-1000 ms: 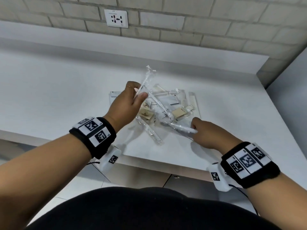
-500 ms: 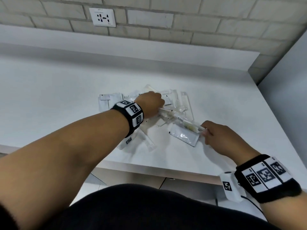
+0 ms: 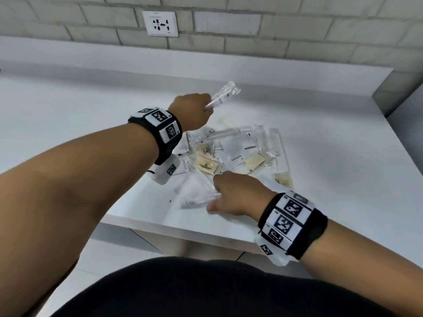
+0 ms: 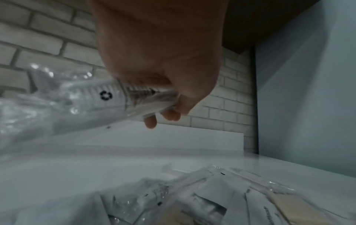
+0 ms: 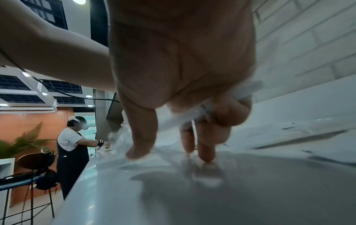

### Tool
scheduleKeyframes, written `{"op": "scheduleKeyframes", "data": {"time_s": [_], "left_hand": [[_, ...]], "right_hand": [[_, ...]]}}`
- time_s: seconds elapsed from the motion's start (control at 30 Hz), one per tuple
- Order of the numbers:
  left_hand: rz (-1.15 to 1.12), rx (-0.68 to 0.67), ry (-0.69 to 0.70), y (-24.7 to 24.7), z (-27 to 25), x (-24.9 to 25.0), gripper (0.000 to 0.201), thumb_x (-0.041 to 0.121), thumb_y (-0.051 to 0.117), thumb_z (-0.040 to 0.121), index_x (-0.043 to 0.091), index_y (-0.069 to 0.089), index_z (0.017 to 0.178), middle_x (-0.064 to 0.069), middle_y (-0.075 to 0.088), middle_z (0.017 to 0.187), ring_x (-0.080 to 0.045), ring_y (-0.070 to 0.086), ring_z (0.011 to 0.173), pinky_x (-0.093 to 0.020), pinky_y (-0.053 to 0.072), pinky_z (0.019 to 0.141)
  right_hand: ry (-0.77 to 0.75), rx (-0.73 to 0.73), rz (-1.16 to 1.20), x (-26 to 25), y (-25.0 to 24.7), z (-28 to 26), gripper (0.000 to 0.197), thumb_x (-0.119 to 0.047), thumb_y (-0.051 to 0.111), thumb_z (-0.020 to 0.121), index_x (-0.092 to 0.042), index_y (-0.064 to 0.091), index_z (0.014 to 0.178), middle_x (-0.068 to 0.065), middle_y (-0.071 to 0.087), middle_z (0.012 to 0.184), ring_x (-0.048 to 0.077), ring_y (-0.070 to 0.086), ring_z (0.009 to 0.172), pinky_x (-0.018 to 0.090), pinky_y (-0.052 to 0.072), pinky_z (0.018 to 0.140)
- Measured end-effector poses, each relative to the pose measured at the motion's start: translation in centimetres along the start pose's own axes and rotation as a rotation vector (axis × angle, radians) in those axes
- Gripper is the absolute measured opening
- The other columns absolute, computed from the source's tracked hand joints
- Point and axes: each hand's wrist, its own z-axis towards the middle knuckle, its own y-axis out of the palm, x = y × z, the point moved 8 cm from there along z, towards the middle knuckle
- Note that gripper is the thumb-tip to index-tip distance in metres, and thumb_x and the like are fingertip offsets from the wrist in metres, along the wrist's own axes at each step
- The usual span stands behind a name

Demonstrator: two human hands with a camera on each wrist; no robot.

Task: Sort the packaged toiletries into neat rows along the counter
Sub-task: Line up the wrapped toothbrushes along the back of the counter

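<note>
A loose pile of packaged toiletries (image 3: 240,154) lies on the white counter (image 3: 91,115): clear sleeves, white sachets, beige items. My left hand (image 3: 207,106) is raised behind the pile and grips a long clear-wrapped packet (image 3: 225,94) by its end. In the left wrist view the fingers (image 4: 169,115) curl round that packet (image 4: 86,97) above the pile (image 4: 192,197). My right hand (image 3: 215,199) sits in front of the pile, low on the counter, holding a clear packet (image 3: 196,197). In the right wrist view its fingers (image 5: 221,115) curl round the wrapper (image 5: 244,91).
A brick wall with a socket (image 3: 160,24) and a raised ledge run behind the counter. A grey side panel (image 3: 409,106) closes the right end. The counter's front edge (image 3: 183,227) is near my right hand. Another person (image 5: 71,144) works far off.
My left hand has risen from the pile toward the back wall with a clear-wrapped packet. My right hand has shifted left, in front of the pile, onto a clear packet.
</note>
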Motion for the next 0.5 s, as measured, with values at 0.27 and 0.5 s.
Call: {"op": "scheduleKeyframes", "data": {"time_s": [0.27, 0.5], "left_hand": [[-0.049, -0.449, 0.016, 7.0, 2.6, 0.4, 0.054, 0.051, 0.06, 0.086, 0.007, 0.054, 0.117, -0.005, 0.059, 0.114, -0.025, 0.057, 0.107, -0.032, 0.043, 0.082], [0.058, -0.539, 0.198, 9.6, 3.8, 0.9, 0.023, 0.028, 0.066, 0.08, 0.01, 0.062, 0.093, -0.003, 0.059, 0.086, -0.021, 0.057, 0.078, -0.029, 0.048, 0.066]], "right_hand": [[0.154, -0.148, -0.093, 2.3, 0.3, 1.5, 0.017, -0.015, 0.045, 0.088, -0.019, 0.05, 0.104, -0.001, 0.055, 0.094, 0.022, 0.052, 0.082, 0.03, 0.036, 0.059], [0.26, -0.346, -0.03, 6.9, -4.3, -0.7, 0.02, -0.02, 0.058, 0.082, -0.032, 0.048, 0.094, -0.015, 0.053, 0.083, 0.018, 0.053, 0.083, 0.024, 0.041, 0.063]]}}
